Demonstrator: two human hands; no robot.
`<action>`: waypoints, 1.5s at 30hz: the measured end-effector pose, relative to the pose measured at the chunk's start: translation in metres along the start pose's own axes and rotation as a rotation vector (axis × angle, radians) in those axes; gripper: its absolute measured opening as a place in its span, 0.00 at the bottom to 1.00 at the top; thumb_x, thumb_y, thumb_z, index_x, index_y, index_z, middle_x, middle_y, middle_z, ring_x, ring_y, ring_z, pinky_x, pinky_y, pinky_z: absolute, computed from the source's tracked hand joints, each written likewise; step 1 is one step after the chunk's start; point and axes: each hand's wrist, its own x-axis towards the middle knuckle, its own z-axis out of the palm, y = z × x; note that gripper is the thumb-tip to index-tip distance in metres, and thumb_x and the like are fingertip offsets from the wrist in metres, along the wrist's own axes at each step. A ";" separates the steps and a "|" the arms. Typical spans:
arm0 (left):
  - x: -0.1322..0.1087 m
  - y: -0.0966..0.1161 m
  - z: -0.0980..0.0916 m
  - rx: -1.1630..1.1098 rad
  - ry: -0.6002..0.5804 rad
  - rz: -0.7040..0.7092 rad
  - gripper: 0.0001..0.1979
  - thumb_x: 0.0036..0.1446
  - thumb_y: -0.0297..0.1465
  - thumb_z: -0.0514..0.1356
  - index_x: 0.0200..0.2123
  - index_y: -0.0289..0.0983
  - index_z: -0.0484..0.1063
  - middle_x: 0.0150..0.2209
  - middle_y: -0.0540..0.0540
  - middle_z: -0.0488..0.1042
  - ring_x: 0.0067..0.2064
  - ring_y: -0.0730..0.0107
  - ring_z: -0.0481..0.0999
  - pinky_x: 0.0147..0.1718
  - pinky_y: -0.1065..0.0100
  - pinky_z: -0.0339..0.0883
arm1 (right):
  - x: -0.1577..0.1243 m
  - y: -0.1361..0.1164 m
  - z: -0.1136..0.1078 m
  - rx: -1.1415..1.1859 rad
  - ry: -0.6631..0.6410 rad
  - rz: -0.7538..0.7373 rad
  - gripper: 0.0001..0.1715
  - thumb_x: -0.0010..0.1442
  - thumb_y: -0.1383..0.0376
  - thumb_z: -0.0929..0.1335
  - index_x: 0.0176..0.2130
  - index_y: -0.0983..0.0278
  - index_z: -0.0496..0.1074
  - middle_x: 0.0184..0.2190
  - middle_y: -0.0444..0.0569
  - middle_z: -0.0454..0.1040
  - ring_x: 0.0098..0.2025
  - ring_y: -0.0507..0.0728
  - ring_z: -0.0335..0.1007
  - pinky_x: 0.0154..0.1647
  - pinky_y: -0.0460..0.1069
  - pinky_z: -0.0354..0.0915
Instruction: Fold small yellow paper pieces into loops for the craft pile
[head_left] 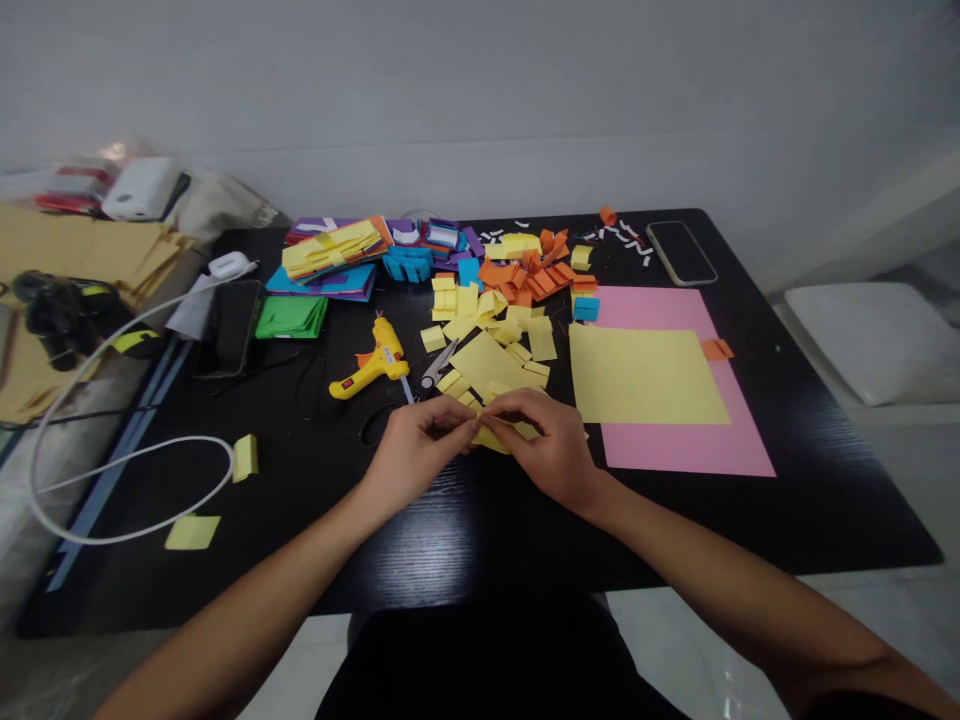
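My left hand (420,445) and my right hand (544,440) meet above the front of a black table, fingertips pinched close together. Between them they grip a small piece of yellow paper (491,438), partly hidden by the fingers. Just beyond lies a heap of cut and folded yellow paper pieces (487,362). A pair of scissors (437,367) rests at the heap's left side, its handles partly behind my left hand. Farther left is a yellow glue gun (375,360) with a glue stick in it.
Yellow sheet (649,375) overlaps a pink sheet (686,448) at right. Behind are orange paper pieces (529,275), stacked coloured paper (334,255) and a phone (682,252). A white cable (135,540) loops at left near two yellow pieces; another phone (229,330) lies beyond.
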 end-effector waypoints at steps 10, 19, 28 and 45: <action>-0.001 -0.005 0.002 0.185 0.060 0.089 0.07 0.60 0.33 0.65 0.35 0.36 0.82 0.29 0.48 0.81 0.29 0.71 0.77 0.30 0.72 0.69 | -0.002 0.000 0.001 -0.037 -0.002 -0.071 0.09 0.66 0.68 0.70 0.40 0.56 0.81 0.40 0.48 0.84 0.43 0.59 0.82 0.48 0.57 0.77; 0.005 0.003 -0.003 -0.039 -0.034 0.005 0.08 0.62 0.34 0.64 0.36 0.36 0.81 0.27 0.48 0.80 0.29 0.69 0.80 0.32 0.70 0.76 | 0.001 0.003 0.002 0.145 0.015 0.189 0.04 0.63 0.62 0.75 0.38 0.59 0.82 0.36 0.48 0.84 0.39 0.58 0.81 0.40 0.52 0.75; 0.006 0.001 -0.005 -0.114 -0.071 -0.037 0.07 0.59 0.32 0.66 0.37 0.35 0.82 0.30 0.47 0.82 0.31 0.70 0.81 0.34 0.70 0.78 | -0.001 0.002 0.002 0.121 0.030 0.150 0.02 0.63 0.64 0.74 0.38 0.60 0.82 0.36 0.48 0.83 0.38 0.57 0.80 0.40 0.52 0.75; 0.004 -0.001 -0.005 -0.046 -0.094 -0.045 0.08 0.61 0.34 0.65 0.34 0.34 0.80 0.28 0.47 0.80 0.30 0.71 0.81 0.32 0.71 0.77 | -0.003 0.004 0.003 0.159 0.020 0.146 0.03 0.63 0.64 0.75 0.40 0.60 0.81 0.37 0.48 0.83 0.37 0.56 0.81 0.41 0.52 0.77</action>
